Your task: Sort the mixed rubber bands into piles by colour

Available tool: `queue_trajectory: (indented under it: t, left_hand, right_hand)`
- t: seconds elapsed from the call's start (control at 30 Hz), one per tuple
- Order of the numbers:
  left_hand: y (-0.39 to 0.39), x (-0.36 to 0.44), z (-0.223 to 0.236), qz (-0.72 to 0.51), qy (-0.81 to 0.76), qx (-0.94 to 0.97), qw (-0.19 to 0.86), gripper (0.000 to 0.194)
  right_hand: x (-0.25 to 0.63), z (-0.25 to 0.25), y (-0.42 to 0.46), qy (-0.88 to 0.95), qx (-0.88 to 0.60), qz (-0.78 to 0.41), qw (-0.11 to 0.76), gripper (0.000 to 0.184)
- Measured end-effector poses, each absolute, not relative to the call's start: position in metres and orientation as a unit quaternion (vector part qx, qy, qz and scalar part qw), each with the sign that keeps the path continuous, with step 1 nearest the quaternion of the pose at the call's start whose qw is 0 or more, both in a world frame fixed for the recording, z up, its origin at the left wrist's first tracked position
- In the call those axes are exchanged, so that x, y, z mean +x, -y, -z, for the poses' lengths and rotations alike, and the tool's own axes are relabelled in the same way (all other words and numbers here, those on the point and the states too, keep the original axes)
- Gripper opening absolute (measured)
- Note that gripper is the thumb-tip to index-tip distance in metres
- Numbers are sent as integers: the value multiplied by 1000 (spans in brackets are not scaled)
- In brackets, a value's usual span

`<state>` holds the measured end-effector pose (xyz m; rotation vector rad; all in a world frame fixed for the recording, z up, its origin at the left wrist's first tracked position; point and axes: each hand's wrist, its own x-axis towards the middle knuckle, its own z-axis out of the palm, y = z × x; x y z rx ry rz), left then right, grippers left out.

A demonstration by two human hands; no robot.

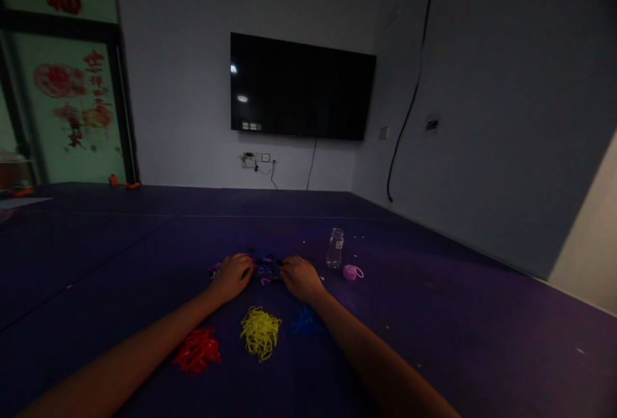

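A loose pile of dark, purple and blue rubber bands (pixel 264 270) lies between my two hands on the purple surface. My left hand (pixel 234 275) rests at the pile's left edge, its fingers curled in; whatever they hold is hidden. On the opposite side, my right hand (pixel 301 278) has its fingers drawn together at the bands, and what is in them is too small and dark to make out. Closer to me lie separate heaps: red rubber bands (pixel 197 350) by my left forearm, yellow rubber bands (pixel 260 333) in the middle, and blue rubber bands (pixel 305 321) beside my right forearm.
A clear bottle (pixel 335 249) stands uncapped to the right of my right hand. Beside it lies a pink cap with a loop (pixel 350 272). Small white scraps dot the purple surface (pixel 434 315). A television (pixel 303 87) hangs on the far wall, and a black cable (pixel 409 106) dangles at right.
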<state>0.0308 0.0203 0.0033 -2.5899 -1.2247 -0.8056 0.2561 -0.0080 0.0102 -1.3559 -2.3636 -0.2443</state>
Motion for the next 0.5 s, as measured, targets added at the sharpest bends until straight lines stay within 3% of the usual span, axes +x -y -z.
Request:
queue_trajectory:
  t: [0.5]
  left_hand:
    - [-18,31,-2,265,431,-856,109,18]
  right_hand:
    - [257,-11,8,847,-504,60,159,27]
